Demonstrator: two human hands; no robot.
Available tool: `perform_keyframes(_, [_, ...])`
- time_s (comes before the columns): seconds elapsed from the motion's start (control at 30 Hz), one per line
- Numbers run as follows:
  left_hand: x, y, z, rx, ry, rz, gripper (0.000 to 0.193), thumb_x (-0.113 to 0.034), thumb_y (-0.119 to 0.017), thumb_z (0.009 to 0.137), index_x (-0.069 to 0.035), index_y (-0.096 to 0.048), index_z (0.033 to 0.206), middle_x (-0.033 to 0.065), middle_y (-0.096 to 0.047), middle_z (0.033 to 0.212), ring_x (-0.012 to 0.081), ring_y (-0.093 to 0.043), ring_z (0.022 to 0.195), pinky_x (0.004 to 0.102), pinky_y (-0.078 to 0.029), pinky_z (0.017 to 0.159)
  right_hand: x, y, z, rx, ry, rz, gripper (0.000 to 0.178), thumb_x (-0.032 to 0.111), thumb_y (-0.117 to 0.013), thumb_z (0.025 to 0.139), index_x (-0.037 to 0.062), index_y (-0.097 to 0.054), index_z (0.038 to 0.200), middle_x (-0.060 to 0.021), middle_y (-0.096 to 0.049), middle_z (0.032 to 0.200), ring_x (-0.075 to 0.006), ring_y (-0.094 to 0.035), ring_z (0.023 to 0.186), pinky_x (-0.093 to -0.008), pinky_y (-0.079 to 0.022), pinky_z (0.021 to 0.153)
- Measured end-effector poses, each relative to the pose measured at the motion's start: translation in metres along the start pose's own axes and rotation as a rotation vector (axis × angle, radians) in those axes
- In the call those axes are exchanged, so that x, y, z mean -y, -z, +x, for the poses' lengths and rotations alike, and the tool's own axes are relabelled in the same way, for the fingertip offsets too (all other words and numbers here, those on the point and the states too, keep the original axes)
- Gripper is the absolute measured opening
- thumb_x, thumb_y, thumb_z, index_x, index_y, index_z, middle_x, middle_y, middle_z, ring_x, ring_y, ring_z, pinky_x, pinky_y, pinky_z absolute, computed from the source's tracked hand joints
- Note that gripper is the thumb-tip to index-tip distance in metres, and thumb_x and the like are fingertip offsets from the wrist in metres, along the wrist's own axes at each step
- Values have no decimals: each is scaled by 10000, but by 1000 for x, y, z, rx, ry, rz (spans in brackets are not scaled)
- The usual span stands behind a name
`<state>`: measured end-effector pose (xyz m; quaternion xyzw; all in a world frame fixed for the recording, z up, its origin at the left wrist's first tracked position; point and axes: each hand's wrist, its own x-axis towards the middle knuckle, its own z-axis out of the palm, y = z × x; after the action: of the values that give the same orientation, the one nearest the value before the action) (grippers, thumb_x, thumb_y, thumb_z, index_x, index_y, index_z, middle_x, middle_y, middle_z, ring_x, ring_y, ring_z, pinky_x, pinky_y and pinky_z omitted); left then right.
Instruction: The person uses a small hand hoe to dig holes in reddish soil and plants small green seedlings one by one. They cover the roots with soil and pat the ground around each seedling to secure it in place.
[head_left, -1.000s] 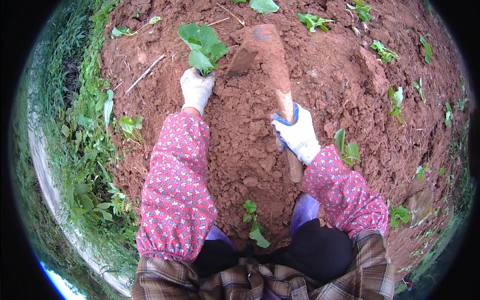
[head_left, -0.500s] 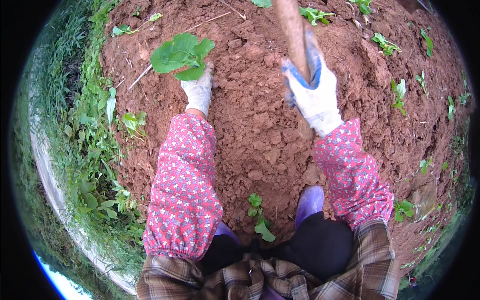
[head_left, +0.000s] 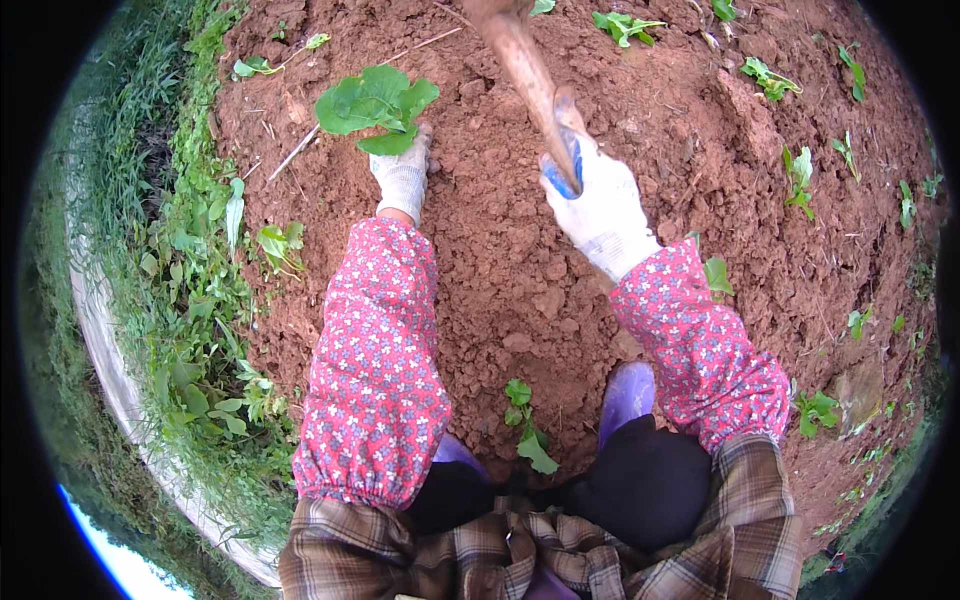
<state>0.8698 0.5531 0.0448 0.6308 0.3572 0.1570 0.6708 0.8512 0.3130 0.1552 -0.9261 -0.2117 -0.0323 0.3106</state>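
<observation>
My left hand [head_left: 403, 178], in a whitish glove, is low at the soil and closed on a broad-leaved green seedling [head_left: 375, 105]. The leaves cover most of its fingers, so the grip shows only in part. In my right hand [head_left: 605, 205], gloved in white with blue on the palm side, is a wooden tool handle [head_left: 528, 75]. Fingers wrap round the handle, which slants up and left to the top edge. The tool's far end is blurred and cut off there. Loose reddish-brown soil [head_left: 490, 240] lies between the two hands.
A small seedling [head_left: 527, 425] stands between my purple boots [head_left: 628, 400]. Several more lie or stand about the soil, including a limp one [head_left: 282, 245] at left and another [head_left: 800, 182] at right. Grass and weeds [head_left: 190, 350] border the left, beside a pale path [head_left: 105, 340].
My right hand and the wooden handle have moved left, and the handle leans further left. My left hand stays by the seedling. The whole view has shifted slightly.
</observation>
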Motion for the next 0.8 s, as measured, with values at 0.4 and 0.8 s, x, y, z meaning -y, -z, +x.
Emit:
perform_keyframes(0.4, [15,83,-55,91,-468,637,323,-145,-697,810,-13,-619,1095,104,-651,985,246,-651,855,309,-519,768,-36,29,-127,715,-416,463,625,220,-634,872,174,-358,1431,-80,-575,624,-136,-533,438,-310,-466,447])
perform_keyframes(0.8, [-4,-6,-92,654,-515,513,508,-374,-571,902,-82,-493,1310,212,-559,1206,361,-511,1152,446,-433,949,-43,98,-108,284,-363,458,580,108,-672,835,8,-440,1357,-110,-663,941,-94,-585,628,-267,-502,601])
